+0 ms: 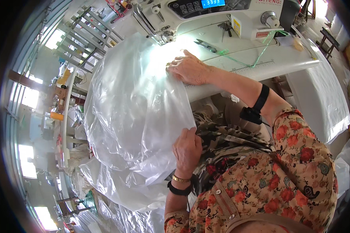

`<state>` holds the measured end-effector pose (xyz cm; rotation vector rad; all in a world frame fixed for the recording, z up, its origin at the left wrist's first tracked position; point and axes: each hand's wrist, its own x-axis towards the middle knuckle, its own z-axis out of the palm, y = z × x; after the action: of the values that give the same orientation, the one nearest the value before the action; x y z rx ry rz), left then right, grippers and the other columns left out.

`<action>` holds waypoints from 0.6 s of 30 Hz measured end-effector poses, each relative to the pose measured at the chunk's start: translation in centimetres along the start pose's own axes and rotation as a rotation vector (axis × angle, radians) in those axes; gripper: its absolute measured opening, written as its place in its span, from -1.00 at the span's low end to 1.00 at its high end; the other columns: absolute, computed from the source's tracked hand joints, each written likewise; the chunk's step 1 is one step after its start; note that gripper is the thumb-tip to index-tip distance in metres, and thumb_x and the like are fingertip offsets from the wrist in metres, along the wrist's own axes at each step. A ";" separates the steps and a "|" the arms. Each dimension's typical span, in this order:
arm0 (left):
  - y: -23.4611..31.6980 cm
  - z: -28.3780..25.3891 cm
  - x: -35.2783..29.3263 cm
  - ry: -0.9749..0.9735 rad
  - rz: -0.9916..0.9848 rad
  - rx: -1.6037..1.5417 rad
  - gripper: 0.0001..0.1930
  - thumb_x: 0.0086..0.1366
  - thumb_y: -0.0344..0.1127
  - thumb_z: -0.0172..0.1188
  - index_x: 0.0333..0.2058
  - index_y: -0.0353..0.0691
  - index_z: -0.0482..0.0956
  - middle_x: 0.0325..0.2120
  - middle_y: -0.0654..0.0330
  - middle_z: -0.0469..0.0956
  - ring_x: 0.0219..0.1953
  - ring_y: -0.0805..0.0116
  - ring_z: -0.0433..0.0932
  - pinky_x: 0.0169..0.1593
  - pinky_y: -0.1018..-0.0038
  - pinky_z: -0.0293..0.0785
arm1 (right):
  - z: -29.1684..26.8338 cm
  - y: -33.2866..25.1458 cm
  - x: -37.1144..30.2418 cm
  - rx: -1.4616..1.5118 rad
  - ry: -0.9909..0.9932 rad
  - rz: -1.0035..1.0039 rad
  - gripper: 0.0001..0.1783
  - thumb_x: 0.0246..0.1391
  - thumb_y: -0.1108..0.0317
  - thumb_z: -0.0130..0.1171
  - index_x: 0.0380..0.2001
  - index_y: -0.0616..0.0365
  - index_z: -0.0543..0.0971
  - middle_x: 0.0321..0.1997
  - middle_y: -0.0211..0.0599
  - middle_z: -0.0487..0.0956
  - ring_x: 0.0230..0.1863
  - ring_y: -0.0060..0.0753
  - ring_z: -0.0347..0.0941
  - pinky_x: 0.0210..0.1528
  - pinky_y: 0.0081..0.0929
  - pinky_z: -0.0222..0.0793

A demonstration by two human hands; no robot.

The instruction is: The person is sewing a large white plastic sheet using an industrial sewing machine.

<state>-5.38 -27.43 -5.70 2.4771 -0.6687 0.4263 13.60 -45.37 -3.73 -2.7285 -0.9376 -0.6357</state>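
A large sheet of clear plastic film (122,101) hangs in folds over the left side of the sewing machine (214,17) and down to the floor. My left hand (187,149) is closed on the edge of the film, beside my lap. Up by the brightly lit needle area, my right hand (190,69) grips the film's edge with bent fingers; its fingertips are partly lost in the glare. Thread snips (206,46) lie on the machine bed just beyond my right hand. Glare hides the needle tip and the stitching spot.
Green thread (256,62) trails across the machine bed near a printed ruler strip (256,66). A small dark tool (225,27) lies by the machine's body. White sheets (319,101) hang off the table at right. A grey slatted rack (85,35) stands at far left.
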 end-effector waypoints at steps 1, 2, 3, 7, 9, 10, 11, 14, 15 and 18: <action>-0.2 -0.2 0.9 0.009 0.008 -0.003 -0.80 0.01 -0.53 0.11 -0.32 -0.27 0.55 -0.53 0.08 0.41 -0.55 0.03 0.45 -0.47 0.25 0.37 | -0.1 -0.1 0.0 -0.006 -0.038 0.024 -0.68 0.05 0.30 0.07 -0.09 0.06 0.52 -0.10 -0.35 0.57 0.02 -0.34 0.44 0.14 -0.01 0.16; -0.4 -0.5 1.9 0.017 0.012 -0.005 -0.82 0.01 -0.53 0.10 -0.34 -0.27 0.55 -0.53 0.07 0.41 -0.54 0.02 0.46 -0.46 0.24 0.37 | -0.4 -0.2 0.1 -0.014 -0.076 0.044 -0.67 0.06 0.29 0.07 -0.08 0.08 0.51 -0.05 -0.32 0.56 0.03 -0.32 0.44 0.13 0.00 0.17; -0.6 -0.7 2.7 0.025 0.013 0.002 -0.83 0.01 -0.52 0.10 -0.36 -0.27 0.55 -0.52 0.07 0.42 -0.52 0.00 0.46 -0.45 0.24 0.38 | -0.4 -0.3 0.1 -0.009 -0.073 0.040 -0.67 0.06 0.29 0.07 -0.08 0.08 0.51 -0.05 -0.32 0.56 0.03 -0.32 0.44 0.13 0.00 0.17; -1.0 -2.1 6.0 0.027 0.051 0.072 -0.89 0.02 -0.50 0.08 -0.42 -0.28 0.52 -0.52 0.04 0.44 -0.51 -0.04 0.47 -0.44 0.21 0.38 | -0.9 -0.7 0.2 0.063 -0.019 0.033 -0.54 0.09 0.26 0.04 0.07 0.15 0.42 0.10 -0.18 0.49 0.10 -0.20 0.42 0.18 0.08 0.13; -1.5 -2.2 7.8 -0.040 -0.001 0.160 -0.93 0.03 -0.48 0.07 -0.47 -0.28 0.50 -0.49 0.01 0.46 -0.48 -0.08 0.48 -0.41 0.16 0.38 | -1.0 -1.0 0.2 0.081 -0.005 0.043 -0.49 0.10 0.25 0.03 0.13 0.17 0.38 0.14 -0.14 0.47 0.13 -0.18 0.40 0.22 0.09 0.09; -1.8 -2.2 8.8 -0.046 -0.015 0.165 -0.93 0.03 -0.48 0.07 -0.47 -0.28 0.50 -0.49 0.01 0.46 -0.48 -0.08 0.48 -0.41 0.16 0.38 | -0.9 -1.1 0.3 0.098 -0.009 0.065 -0.46 0.11 0.25 0.02 0.16 0.18 0.35 0.15 -0.10 0.46 0.16 -0.16 0.38 0.26 0.11 0.04; -2.2 -2.3 9.6 -0.034 -0.001 0.165 -0.93 0.03 -0.46 0.07 -0.48 -0.29 0.50 -0.50 -0.01 0.47 -0.47 -0.09 0.48 -0.40 0.14 0.38 | -1.0 -1.3 0.3 0.112 -0.027 0.090 -0.43 0.12 0.25 0.00 0.20 0.19 0.31 0.15 -0.07 0.45 0.18 -0.14 0.36 0.29 0.13 0.00; -3.2 -1.6 12.3 -0.031 0.017 0.208 -0.92 0.03 -0.43 0.08 -0.52 -0.31 0.51 -0.52 -0.02 0.49 -0.45 -0.11 0.49 -0.37 0.10 0.38 | -0.9 -1.6 0.6 0.099 -0.063 0.141 -0.40 0.09 0.25 0.01 0.21 0.18 0.30 0.15 -0.07 0.45 0.20 -0.16 0.35 0.29 0.16 0.03; -3.5 -1.4 13.2 -0.037 0.019 0.254 -0.90 0.02 -0.42 0.08 -0.53 -0.32 0.52 -0.54 -0.03 0.50 -0.44 -0.12 0.50 -0.35 0.10 0.39 | -1.0 -1.6 0.8 0.106 -0.065 0.136 -0.40 0.09 0.25 0.01 0.21 0.18 0.30 0.15 -0.07 0.45 0.20 -0.16 0.35 0.29 0.16 0.03; -3.9 0.0 15.9 -0.040 -0.026 0.280 -0.87 0.03 -0.39 0.09 -0.52 -0.33 0.55 -0.50 -0.05 0.55 -0.39 -0.11 0.53 -0.31 0.15 0.43 | -1.1 -1.5 1.2 0.067 -0.129 0.176 -0.41 0.04 0.31 0.06 0.17 0.23 0.32 0.19 -0.09 0.42 0.16 -0.16 0.39 0.30 0.02 0.08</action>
<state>9.91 -30.46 -0.58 2.7613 -0.6287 0.4915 13.13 -43.86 -2.12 -2.7787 -0.7185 -0.3932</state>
